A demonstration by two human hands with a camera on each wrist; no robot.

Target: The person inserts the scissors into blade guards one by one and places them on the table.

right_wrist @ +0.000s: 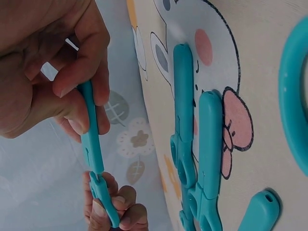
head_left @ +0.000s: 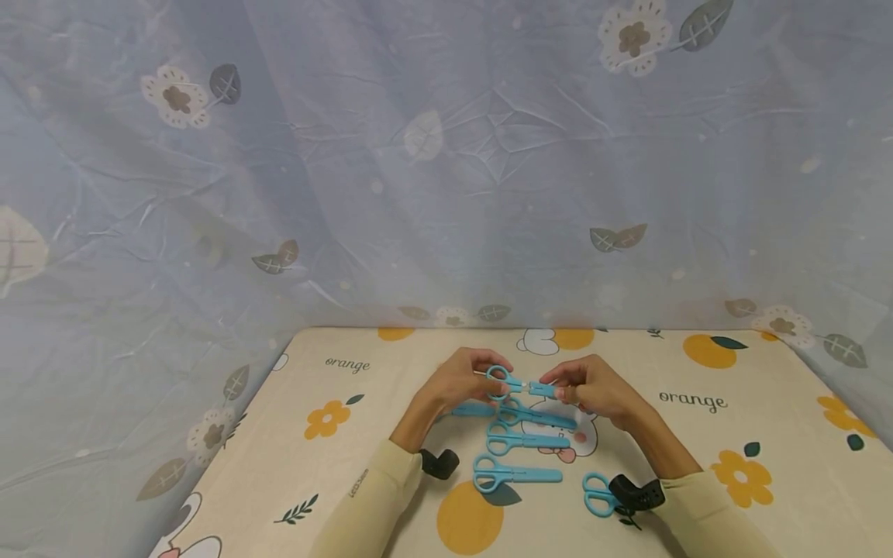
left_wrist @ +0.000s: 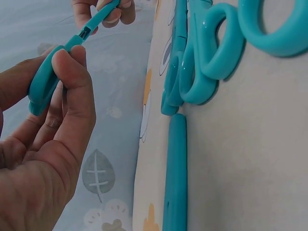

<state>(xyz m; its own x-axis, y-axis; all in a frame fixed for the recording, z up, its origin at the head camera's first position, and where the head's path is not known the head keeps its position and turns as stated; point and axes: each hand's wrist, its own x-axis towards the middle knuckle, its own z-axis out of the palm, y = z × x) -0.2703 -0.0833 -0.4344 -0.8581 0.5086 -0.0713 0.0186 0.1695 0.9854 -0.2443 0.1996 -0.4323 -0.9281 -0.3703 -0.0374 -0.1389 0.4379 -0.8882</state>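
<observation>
Over the far middle of the table, my left hand (head_left: 460, 384) pinches the handles of a pair of blue scissors (head_left: 515, 384) between thumb and fingers. My right hand (head_left: 593, 387) grips the blue blade cover (head_left: 541, 389) of the same scissors. The cover sits partly over the blades, with a small gap between it and the handles; in the right wrist view the blade cover (right_wrist: 93, 139) lines up with the scissors (right_wrist: 102, 195). Below the hands lie covered scissors (head_left: 544, 442) in a rough column, handles to the left.
Nearest me in the column are more covered scissors (head_left: 537, 475). Another blue cover (head_left: 474, 408) lies partly behind the left hand. Blue scissors handles (head_left: 600, 494) show beside the right wrist's black camera (head_left: 636, 493). A patterned cloth (head_left: 391, 387) covers the table; a grey-blue curtain (head_left: 446, 201) hangs behind.
</observation>
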